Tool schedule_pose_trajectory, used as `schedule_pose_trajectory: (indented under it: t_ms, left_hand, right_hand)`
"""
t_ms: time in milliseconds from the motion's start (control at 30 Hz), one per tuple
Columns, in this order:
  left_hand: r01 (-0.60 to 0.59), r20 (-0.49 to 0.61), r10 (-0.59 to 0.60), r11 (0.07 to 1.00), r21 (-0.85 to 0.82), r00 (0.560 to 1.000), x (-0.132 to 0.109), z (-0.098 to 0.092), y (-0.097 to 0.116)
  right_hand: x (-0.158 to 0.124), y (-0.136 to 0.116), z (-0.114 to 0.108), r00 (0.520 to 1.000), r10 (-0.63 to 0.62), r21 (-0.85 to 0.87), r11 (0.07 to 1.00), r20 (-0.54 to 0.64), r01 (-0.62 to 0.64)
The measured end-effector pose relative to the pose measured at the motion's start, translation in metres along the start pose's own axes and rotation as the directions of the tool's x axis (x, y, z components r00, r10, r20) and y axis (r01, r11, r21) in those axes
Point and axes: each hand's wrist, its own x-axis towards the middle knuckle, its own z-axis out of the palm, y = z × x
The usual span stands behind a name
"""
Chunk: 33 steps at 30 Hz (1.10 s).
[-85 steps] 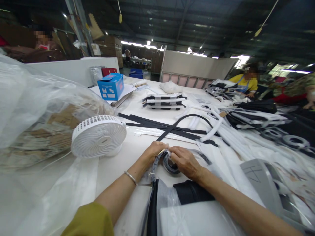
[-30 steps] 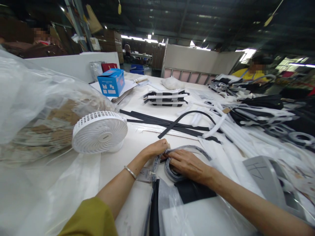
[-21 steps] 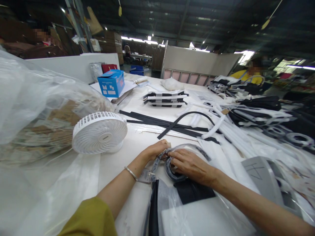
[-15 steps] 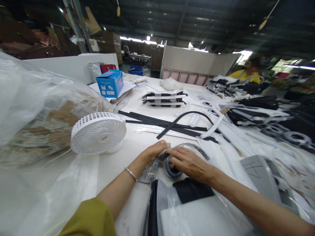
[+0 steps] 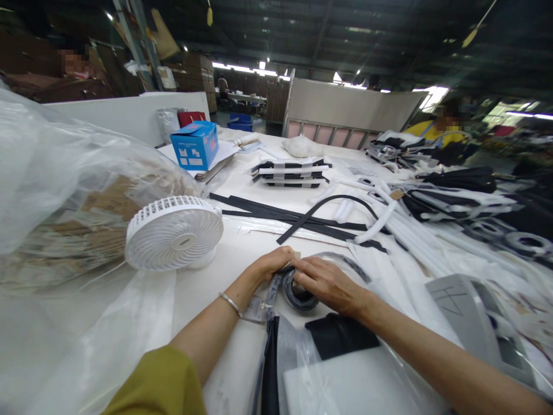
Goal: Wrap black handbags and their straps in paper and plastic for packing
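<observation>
A black strap in clear plastic wrap is wound into a small coil (image 5: 297,297) on the white table (image 5: 207,282). My left hand (image 5: 268,267) is closed on the strap's left side, pinching it beside the coil. Over the coil's right side lies my right hand (image 5: 327,280), fingers curled onto it. The strap's loose end (image 5: 264,305) trails down toward me. A black folded piece (image 5: 341,341) and clear plastic bags lie just below my hands.
A white desk fan (image 5: 174,232) stands left of my hands, beside a big clear bag of cardboard pieces (image 5: 73,190). Long black straps (image 5: 298,222), white tubes (image 5: 406,233), a strap bundle (image 5: 291,173) and a blue box (image 5: 195,144) lie beyond. A grey device (image 5: 470,328) sits at right. Other people work across the table.
The coil has been wound tighter and sits a little closer to my left hand. My right hand has shifted along the coil's rim; my left hand has stayed in place.
</observation>
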Motion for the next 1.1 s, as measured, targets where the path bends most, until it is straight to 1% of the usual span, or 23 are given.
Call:
schedule_pose_trajectory:
  t_ms: [267,433,533,600,667,733,833,933,1000,1100]
  left_hand:
    - [-0.018,-0.020,0.019,0.999,0.034,1.000,-0.001,0.001,0.002]
    - [-0.026,-0.038,0.029,0.997,0.076,0.999,0.000,0.001,0.000]
    - [-0.045,-0.044,0.050,0.993,0.111,0.998,0.000,0.003,0.000]
    - [-0.061,-0.036,0.067,0.988,0.144,0.997,0.000,0.004,0.001]
    - [-0.078,-0.017,0.082,0.979,0.188,0.996,-0.001,0.004,0.002]
    - [-0.097,-0.007,0.102,0.966,0.239,0.995,-0.002,0.003,0.003]
    - [-0.120,-0.018,0.133,0.941,0.317,0.991,-0.003,0.001,0.004]
    - [-0.136,-0.036,0.164,0.905,0.402,0.986,-0.001,-0.001,0.003]
    - [-0.143,-0.053,0.188,0.876,0.461,0.981,0.000,-0.001,0.004]
    - [-0.143,-0.082,0.221,0.829,0.541,0.972,0.003,0.000,0.005]
  right_hand:
    - [-0.002,-0.003,0.002,0.993,-0.016,-0.084,0.996,-0.118,0.007]
    - [-0.003,-0.006,0.006,0.991,0.008,-0.086,0.996,-0.135,-0.020]
    - [-0.003,-0.004,0.009,0.989,0.049,-0.007,0.999,-0.143,-0.051]
    - [-0.004,-0.003,0.010,0.985,0.112,0.103,0.990,-0.133,-0.099]
    - [-0.007,-0.001,0.011,0.974,0.203,0.242,0.955,-0.103,-0.173]
    - [-0.012,0.000,0.011,0.951,0.297,0.355,0.900,-0.080,-0.252]
    - [-0.021,0.001,0.013,0.917,0.390,0.432,0.843,-0.085,-0.319]
    - [-0.026,0.001,0.015,0.905,0.414,0.460,0.825,-0.096,-0.329]
    - [-0.024,0.001,0.015,0.919,0.388,0.456,0.832,-0.074,-0.315]
    - [-0.019,0.002,0.018,0.941,0.340,0.399,0.862,0.006,-0.314]
